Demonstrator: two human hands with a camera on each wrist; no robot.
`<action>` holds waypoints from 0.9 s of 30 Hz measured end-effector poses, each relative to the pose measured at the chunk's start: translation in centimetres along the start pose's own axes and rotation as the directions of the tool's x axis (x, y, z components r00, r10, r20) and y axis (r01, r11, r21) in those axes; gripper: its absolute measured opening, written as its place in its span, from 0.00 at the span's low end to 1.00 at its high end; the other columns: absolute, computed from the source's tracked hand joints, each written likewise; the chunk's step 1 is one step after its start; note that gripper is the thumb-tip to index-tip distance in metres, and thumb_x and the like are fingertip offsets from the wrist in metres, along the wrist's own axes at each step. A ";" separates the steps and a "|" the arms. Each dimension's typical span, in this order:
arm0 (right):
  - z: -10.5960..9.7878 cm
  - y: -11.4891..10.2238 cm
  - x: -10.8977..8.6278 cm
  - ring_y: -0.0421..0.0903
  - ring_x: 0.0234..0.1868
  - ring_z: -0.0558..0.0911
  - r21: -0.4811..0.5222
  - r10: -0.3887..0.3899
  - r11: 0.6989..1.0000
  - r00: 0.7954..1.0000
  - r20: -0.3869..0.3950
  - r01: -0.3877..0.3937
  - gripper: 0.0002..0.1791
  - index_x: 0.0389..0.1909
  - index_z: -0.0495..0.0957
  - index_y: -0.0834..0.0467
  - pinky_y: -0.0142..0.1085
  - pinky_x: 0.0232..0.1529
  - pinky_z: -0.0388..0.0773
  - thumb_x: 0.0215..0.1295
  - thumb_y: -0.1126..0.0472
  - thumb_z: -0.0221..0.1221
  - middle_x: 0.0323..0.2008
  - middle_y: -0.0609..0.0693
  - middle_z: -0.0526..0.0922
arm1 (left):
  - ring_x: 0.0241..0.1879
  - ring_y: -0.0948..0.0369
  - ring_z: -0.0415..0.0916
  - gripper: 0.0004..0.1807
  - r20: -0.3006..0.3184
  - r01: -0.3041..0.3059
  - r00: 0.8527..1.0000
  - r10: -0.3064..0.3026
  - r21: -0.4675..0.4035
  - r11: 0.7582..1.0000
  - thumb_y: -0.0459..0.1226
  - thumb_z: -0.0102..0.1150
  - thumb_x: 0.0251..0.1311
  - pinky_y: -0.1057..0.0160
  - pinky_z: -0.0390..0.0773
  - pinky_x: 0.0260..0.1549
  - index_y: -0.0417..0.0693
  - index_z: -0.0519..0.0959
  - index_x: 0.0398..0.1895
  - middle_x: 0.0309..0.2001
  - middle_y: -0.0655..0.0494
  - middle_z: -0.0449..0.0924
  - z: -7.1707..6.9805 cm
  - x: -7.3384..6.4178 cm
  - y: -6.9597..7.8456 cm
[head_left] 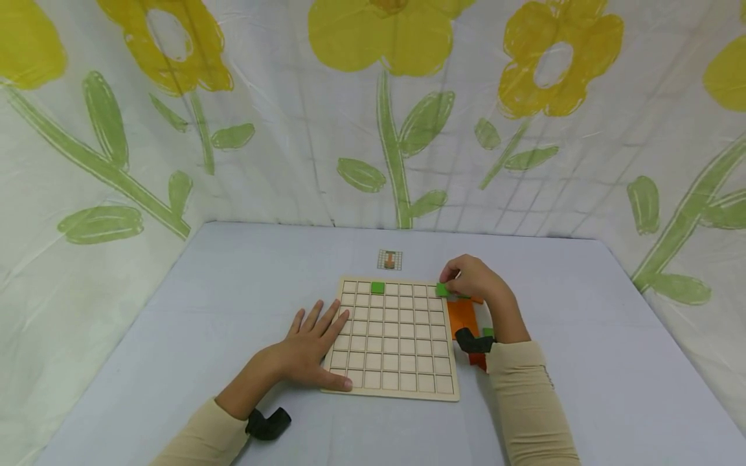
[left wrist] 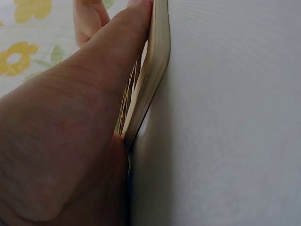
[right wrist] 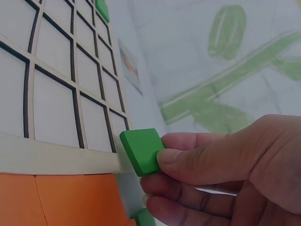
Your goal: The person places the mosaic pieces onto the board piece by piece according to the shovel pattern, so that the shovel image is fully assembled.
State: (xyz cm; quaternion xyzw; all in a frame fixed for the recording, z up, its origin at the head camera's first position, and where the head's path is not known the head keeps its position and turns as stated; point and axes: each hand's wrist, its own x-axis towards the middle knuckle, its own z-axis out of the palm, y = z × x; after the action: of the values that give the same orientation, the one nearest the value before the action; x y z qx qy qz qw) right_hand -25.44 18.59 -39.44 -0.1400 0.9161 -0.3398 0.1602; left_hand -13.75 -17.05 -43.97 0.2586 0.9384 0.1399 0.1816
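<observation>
A pale wooden grid board (head_left: 392, 397) lies on the table, with one green square tile (head_left: 377, 288) set in its far row, left of middle. My left hand (head_left: 309, 356) rests spread over the board's left edge, thumb at the near left corner. At the far right corner my right hand (head_left: 474, 278) pinches a second green tile (right wrist: 142, 151) between thumb and fingers. In the right wrist view that tile is tilted and overlaps the corner of the board's frame. The left wrist view shows my thumb (left wrist: 108, 52) along the board's side.
Orange tiles (head_left: 462, 317) lie along the board's right side. A red tile (head_left: 478, 360) and a green tile (head_left: 487, 332) are partly hidden by the right wrist strap. A small printed grid picture (head_left: 390, 259) lies beyond the board. A flowered cloth (head_left: 280, 129) hangs behind the table.
</observation>
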 end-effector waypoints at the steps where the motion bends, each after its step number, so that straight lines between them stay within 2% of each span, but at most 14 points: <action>1: 0.0 -0.1 0.0 0.51 0.31 0.80 0.002 0.001 1.000 1.000 0.002 -0.001 0.06 0.37 0.83 0.65 0.40 0.33 0.77 0.64 0.71 0.58 0.34 0.54 0.82 | 0.77 0.43 0.20 0.71 0.002 0.001 1.000 -0.001 0.000 1.000 0.78 0.56 0.45 0.35 0.26 0.68 0.51 0.39 0.82 0.81 0.50 0.25 0.0 0.0 0.0; 12: 0.9 -0.4 0.6 0.50 0.29 0.79 0.044 -0.037 0.998 0.999 -0.001 0.037 0.05 0.37 0.83 0.64 0.40 0.32 0.77 0.66 0.71 0.59 0.33 0.54 0.81 | 0.77 0.43 0.20 0.70 0.001 0.000 1.000 0.000 0.002 1.000 0.77 0.58 0.46 0.36 0.26 0.68 0.51 0.39 0.82 0.81 0.50 0.24 0.0 -0.1 0.0; 18: 1.3 -0.8 1.0 0.48 0.31 0.78 0.020 -0.075 0.997 0.997 -0.013 0.075 0.05 0.37 0.84 0.64 0.41 0.35 0.77 0.66 0.70 0.60 0.34 0.53 0.82 | 0.77 0.43 0.20 0.70 -0.006 -0.003 1.000 0.003 0.007 1.000 0.77 0.58 0.46 0.36 0.26 0.68 0.50 0.39 0.82 0.81 0.49 0.25 0.0 -0.1 0.0; 27: 2.1 -1.8 1.1 0.49 0.32 0.79 0.031 -0.078 0.996 0.997 -0.008 0.078 0.05 0.38 0.84 0.64 0.41 0.36 0.77 0.67 0.70 0.60 0.34 0.53 0.82 | 0.77 0.42 0.21 0.68 -0.024 -0.012 1.000 0.012 -0.009 1.000 0.76 0.56 0.49 0.36 0.26 0.68 0.49 0.39 0.82 0.81 0.48 0.26 0.0 -0.2 0.1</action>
State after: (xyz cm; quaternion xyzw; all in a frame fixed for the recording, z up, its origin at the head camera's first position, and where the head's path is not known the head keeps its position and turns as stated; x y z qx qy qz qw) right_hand -25.38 15.61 -39.95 -0.1718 0.9051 -0.3605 0.1457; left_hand -13.54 -17.07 -43.85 0.2618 0.9383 0.1482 0.1705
